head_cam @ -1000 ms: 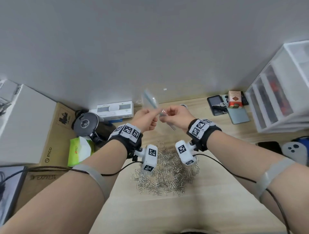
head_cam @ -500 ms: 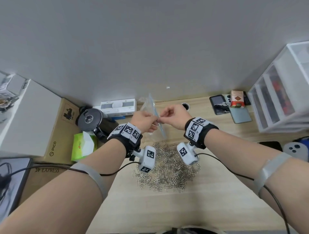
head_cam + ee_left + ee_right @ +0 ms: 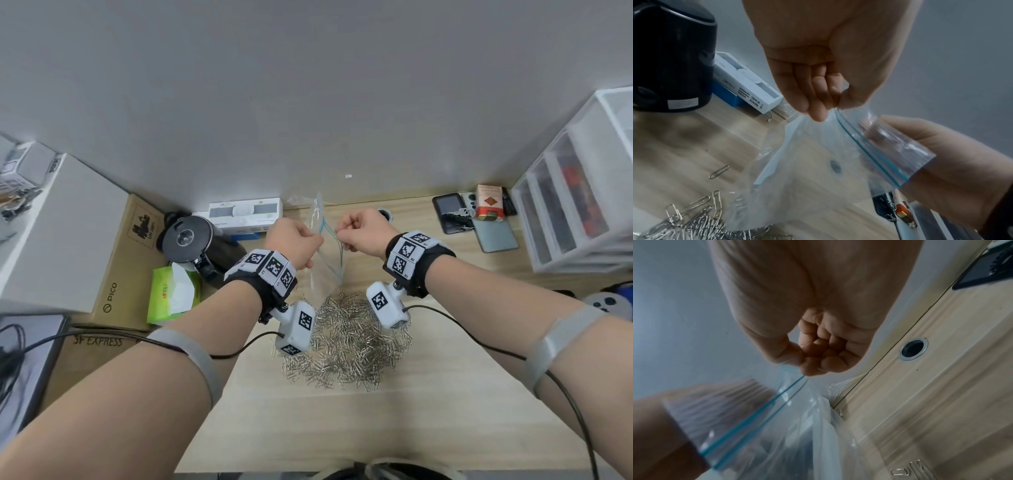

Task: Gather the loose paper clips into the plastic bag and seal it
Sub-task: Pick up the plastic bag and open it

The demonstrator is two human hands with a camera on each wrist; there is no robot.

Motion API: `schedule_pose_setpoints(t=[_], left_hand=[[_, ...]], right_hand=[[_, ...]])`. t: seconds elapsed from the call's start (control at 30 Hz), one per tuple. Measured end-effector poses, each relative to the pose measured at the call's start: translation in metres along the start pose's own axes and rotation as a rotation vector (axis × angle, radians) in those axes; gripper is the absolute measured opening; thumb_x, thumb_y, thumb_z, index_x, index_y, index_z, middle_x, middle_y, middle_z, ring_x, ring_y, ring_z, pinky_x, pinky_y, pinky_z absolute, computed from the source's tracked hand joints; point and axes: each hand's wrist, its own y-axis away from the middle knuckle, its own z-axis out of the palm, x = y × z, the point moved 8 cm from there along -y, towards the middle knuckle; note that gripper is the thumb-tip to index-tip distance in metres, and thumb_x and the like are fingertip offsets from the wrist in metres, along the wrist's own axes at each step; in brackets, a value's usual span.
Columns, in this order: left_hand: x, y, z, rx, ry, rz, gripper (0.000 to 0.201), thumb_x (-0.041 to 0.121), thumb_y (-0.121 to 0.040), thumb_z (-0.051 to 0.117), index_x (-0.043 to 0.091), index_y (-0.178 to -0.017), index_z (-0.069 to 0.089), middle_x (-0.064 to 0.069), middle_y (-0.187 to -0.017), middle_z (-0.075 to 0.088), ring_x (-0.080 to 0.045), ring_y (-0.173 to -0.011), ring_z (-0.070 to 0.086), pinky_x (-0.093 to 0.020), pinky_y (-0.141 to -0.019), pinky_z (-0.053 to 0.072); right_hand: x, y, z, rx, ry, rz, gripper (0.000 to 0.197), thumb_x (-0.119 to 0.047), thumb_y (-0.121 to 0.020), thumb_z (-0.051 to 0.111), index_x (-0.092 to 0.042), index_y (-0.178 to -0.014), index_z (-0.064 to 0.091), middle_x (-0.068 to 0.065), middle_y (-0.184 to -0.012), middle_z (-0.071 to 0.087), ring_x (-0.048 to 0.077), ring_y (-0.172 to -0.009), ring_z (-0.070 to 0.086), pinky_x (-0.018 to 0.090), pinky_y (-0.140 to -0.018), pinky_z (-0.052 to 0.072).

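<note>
— Where's the bag?

— The bag (image 3: 325,253) hangs in the air between both hands, above the far edge of the clips (image 3: 346,346). It's clear, with a blue zip line along its top, and its lower end droops down to the pile.

— And the clips?

— Heaped loose on the desk (image 3: 428,404), mid-desk, right under the wrists. A few strays lie at the pile's left edge.

— Who holds what?

— The left hand (image 3: 294,241) pinches one lip of the bag's top between thumb and curled fingers. The right hand (image 3: 363,233) pinches the other lip, fingers curled tight into the palm. Whether the mouth is parted at all, I can't tell.

— Anything inside?

— Too blurred to say.

— What's around?

— Left of the hands, a black kettle (image 3: 191,243), with a white box (image 3: 245,214) behind it at the wall and a green tissue pack (image 3: 173,294) nearer. Far right, phones (image 3: 479,219) and a white drawer unit (image 3: 579,195).
</note>
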Motion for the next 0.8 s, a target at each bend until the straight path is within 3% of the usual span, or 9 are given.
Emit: schedule_pose_setpoints(t=[0.13, 0.27, 0.4, 0.5, 0.63, 0.67, 0.73, 0.8], left_hand=[[0.003, -0.001, -0.009, 0.039, -0.122, 0.038, 0.017, 0.028, -0.07, 0.064, 0.018, -0.062, 0.054, 0.0, -0.056, 0.062, -0.022, -0.058, 0.073, -0.035, -0.061, 0.059], [0.0, -0.007, -0.019, 0.062, -0.165, 0.053, 0.018, 0.033, -0.062, 0.056, 0.019, -0.059, 0.046, -0.003, -0.057, 0.054, -0.031, -0.059, 0.069, -0.038, -0.062, 0.058], [0.006, -0.008, -0.032, 0.121, -0.193, 0.072, 0.019, 0.032, -0.069, 0.057, 0.017, -0.06, 0.048, -0.004, -0.055, 0.052, -0.031, -0.057, 0.055, -0.034, -0.059, 0.053], [0.017, -0.008, -0.032, 0.134, -0.122, 0.126, 0.028, 0.024, -0.072, 0.059, 0.018, -0.055, 0.038, -0.001, -0.053, 0.037, -0.023, -0.056, 0.038, -0.03, -0.054, 0.037], [0.034, -0.005, -0.022, 0.064, -0.063, 0.184, 0.02, 0.03, -0.067, 0.056, 0.012, -0.06, 0.052, -0.005, -0.058, 0.045, -0.022, -0.058, 0.045, -0.039, -0.06, 0.047], [0.037, -0.004, -0.021, 0.045, -0.051, 0.193, 0.02, 0.03, -0.066, 0.056, 0.012, -0.06, 0.052, -0.005, -0.059, 0.046, -0.022, -0.058, 0.045, -0.038, -0.06, 0.047], [0.043, -0.004, -0.018, 0.013, -0.04, 0.213, 0.019, 0.029, -0.065, 0.055, 0.013, -0.056, 0.049, -0.004, -0.056, 0.043, -0.022, -0.057, 0.042, -0.033, -0.057, 0.04], [0.046, -0.005, -0.021, 0.013, -0.044, 0.237, 0.022, 0.026, -0.064, 0.053, 0.016, -0.05, 0.041, 0.001, -0.05, 0.036, -0.022, -0.054, 0.037, -0.03, -0.054, 0.034]], right_hand=[[0.006, -0.003, -0.016, 0.067, 0.099, 0.015, 0.012, -0.003, -0.077, 0.063, -0.014, -0.072, 0.063, 0.002, -0.061, 0.064, 0.011, -0.054, 0.061, 0.029, -0.062, 0.054], [0.019, -0.01, -0.043, 0.221, 0.167, 0.053, 0.009, -0.013, -0.078, 0.057, -0.014, -0.069, 0.059, 0.005, -0.066, 0.062, 0.019, -0.062, 0.06, 0.034, -0.067, 0.056], [0.028, -0.013, -0.059, 0.288, 0.209, 0.102, 0.012, -0.015, -0.079, 0.049, -0.01, -0.076, 0.058, 0.005, -0.072, 0.06, 0.024, -0.067, 0.059, 0.034, -0.065, 0.055], [0.023, -0.013, -0.051, 0.227, 0.191, 0.079, 0.007, -0.012, -0.08, 0.054, -0.019, -0.082, 0.057, -0.002, -0.074, 0.058, 0.022, -0.07, 0.057, 0.035, -0.07, 0.053], [0.001, -0.004, -0.028, 0.048, 0.235, -0.021, 0.042, -0.028, -0.079, 0.072, -0.025, -0.117, 0.054, -0.007, -0.093, 0.06, 0.016, -0.069, 0.063, 0.032, -0.069, 0.054], [-0.005, -0.001, -0.022, 0.002, 0.218, -0.043, 0.047, -0.027, -0.083, 0.07, -0.027, -0.126, 0.052, -0.006, -0.1, 0.061, 0.017, -0.065, 0.067, 0.032, -0.066, 0.057], [-0.012, 0.0, -0.012, -0.08, 0.177, -0.072, 0.05, -0.008, -0.092, 0.054, -0.028, -0.137, 0.047, -0.005, -0.111, 0.063, 0.015, -0.058, 0.07, 0.027, -0.055, 0.056], [-0.01, -0.002, -0.008, -0.118, 0.108, -0.037, 0.058, 0.008, -0.091, 0.037, -0.026, -0.136, 0.052, -0.002, -0.117, 0.064, 0.014, -0.056, 0.07, 0.019, -0.049, 0.05]])
